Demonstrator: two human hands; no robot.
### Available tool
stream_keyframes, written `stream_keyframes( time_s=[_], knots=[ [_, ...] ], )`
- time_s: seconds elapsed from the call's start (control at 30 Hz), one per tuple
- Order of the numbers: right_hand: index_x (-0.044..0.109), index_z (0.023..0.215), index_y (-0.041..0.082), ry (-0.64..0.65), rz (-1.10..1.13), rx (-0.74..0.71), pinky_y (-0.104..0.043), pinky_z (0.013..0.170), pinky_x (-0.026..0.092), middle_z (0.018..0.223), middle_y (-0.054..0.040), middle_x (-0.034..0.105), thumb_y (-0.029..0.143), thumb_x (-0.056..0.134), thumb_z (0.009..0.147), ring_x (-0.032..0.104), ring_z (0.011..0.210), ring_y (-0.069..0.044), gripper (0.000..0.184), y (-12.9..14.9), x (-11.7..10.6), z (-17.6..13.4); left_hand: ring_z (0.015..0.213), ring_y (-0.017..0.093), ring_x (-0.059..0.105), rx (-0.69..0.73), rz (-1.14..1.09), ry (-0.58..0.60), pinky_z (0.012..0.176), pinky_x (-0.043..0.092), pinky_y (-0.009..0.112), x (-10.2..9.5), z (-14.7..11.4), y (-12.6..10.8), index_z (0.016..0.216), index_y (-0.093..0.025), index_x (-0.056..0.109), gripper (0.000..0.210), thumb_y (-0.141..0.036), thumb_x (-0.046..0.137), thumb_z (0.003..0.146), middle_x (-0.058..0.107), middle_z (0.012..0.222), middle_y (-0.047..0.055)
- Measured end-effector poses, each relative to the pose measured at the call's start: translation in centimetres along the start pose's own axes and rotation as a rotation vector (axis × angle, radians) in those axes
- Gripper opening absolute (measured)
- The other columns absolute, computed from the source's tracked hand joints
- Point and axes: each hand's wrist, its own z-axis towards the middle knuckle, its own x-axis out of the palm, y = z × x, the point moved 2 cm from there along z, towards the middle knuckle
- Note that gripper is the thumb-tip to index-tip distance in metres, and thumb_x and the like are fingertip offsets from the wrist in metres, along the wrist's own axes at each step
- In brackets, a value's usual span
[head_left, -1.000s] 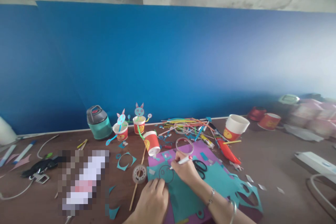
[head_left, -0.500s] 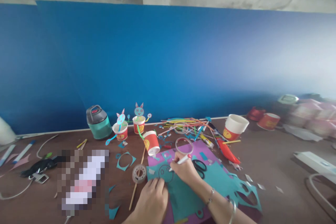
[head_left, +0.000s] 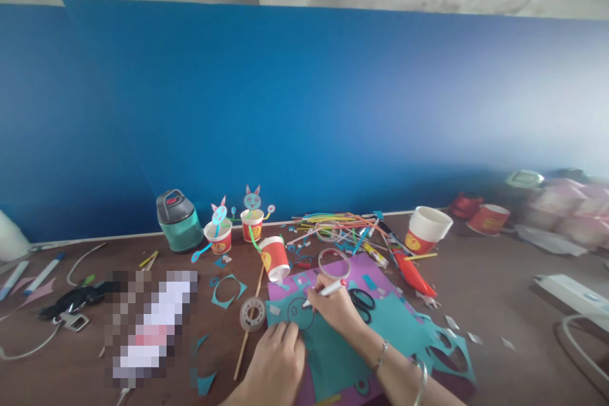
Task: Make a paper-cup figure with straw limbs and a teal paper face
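My right hand (head_left: 330,301) pinches a white marker (head_left: 334,287) with a red end, its tip on the teal paper (head_left: 347,349). Under the tip is a drawn circle with small rounded outlines inside. My left hand (head_left: 280,355) has its fingers bent and close together, pressing down the left edge of that paper; its fingertips are partly hidden. A purple sheet (head_left: 366,265) lies beneath. Black-handled scissors (head_left: 364,306) rest on the paper, right of my right hand. A clear tape ring (head_left: 334,251) lies just beyond it. Near my left hand is a tape roll (head_left: 252,314) over a wooden stick (head_left: 242,355).
Two paper cups (head_left: 252,231) with rabbit-faced cutouts stand behind, beside a teal jar (head_left: 178,225). A red-and-white cup (head_left: 275,260) leans in front. Coloured pipe cleaners (head_left: 333,225) are heaped at the back. Stacked cups (head_left: 428,228) and a red pouch (head_left: 413,274) are right.
The marker tip has shifted slightly left within the drawn circle. My left hand stays in place on the paper.
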Motion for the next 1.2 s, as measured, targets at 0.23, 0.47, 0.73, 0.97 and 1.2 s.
stream_keyframes(
  time_s=[0.23, 0.47, 0.73, 0.97, 1.2],
  knots=[
    [0.040, 0.056, 0.023, -0.035, 0.146, 0.078, -0.023, 0.043, 0.031, 0.038, 0.0055, 0.047, 0.042, 0.050, 0.075, 0.042, 0.039, -0.010, 0.029, 0.2, -0.3, 0.1, 0.104, 0.027, 0.054, -0.025, -0.032, 0.009, 0.094, 0.044, 0.043, -0.6, -0.2, -0.1, 0.104, -0.011, 0.062, 0.028, -0.012, 0.037, 0.091, 0.058, 0.111, 0.013],
    [0.041, 0.058, 0.022, -0.022, 0.065, -0.005, -0.021, 0.044, 0.029, 0.046, 0.0073, 0.043, 0.027, 0.054, 0.067, 0.037, 0.044, -0.008, 0.017, 0.4, -0.4, 0.0, 0.112, 0.026, 0.053, -0.082, -0.033, -0.074, 0.100, 0.042, 0.041, 0.2, -0.1, 0.3, 0.118, -0.011, 0.059, 0.034, -0.010, 0.038, 0.091, 0.057, 0.121, 0.012],
    [0.042, 0.056, 0.022, 0.031, 0.061, -0.005, -0.023, 0.046, 0.030, 0.044, 0.0056, 0.046, 0.035, 0.051, 0.074, 0.039, 0.044, -0.009, 0.025, 0.2, 0.0, -0.1, 0.116, 0.027, 0.051, -0.081, -0.027, -0.113, 0.103, 0.041, 0.041, 0.3, -0.1, 0.5, 0.122, -0.011, 0.058, 0.036, -0.012, 0.039, 0.091, 0.056, 0.125, 0.013],
    [0.042, 0.058, 0.022, 0.023, -0.026, -0.012, -0.022, 0.046, 0.029, 0.049, 0.0062, 0.043, 0.027, 0.053, 0.068, 0.037, 0.047, -0.009, 0.016, 0.5, -0.1, -0.1, 0.117, 0.026, 0.050, -0.084, -0.041, -0.073, 0.103, 0.040, 0.041, 0.4, 0.2, 0.5, 0.125, -0.011, 0.055, 0.038, -0.011, 0.037, 0.092, 0.053, 0.129, 0.013],
    [0.041, 0.058, 0.022, 0.045, -0.042, 0.001, -0.022, 0.045, 0.030, 0.047, 0.0051, 0.046, 0.030, 0.051, 0.068, 0.043, 0.046, -0.010, 0.016, 0.1, 0.0, 0.0, 0.119, 0.028, 0.048, -0.056, -0.034, -0.038, 0.104, 0.039, 0.042, 0.6, 0.4, 0.7, 0.126, -0.009, 0.054, 0.038, -0.013, 0.036, 0.092, 0.052, 0.131, 0.015]
  ],
)
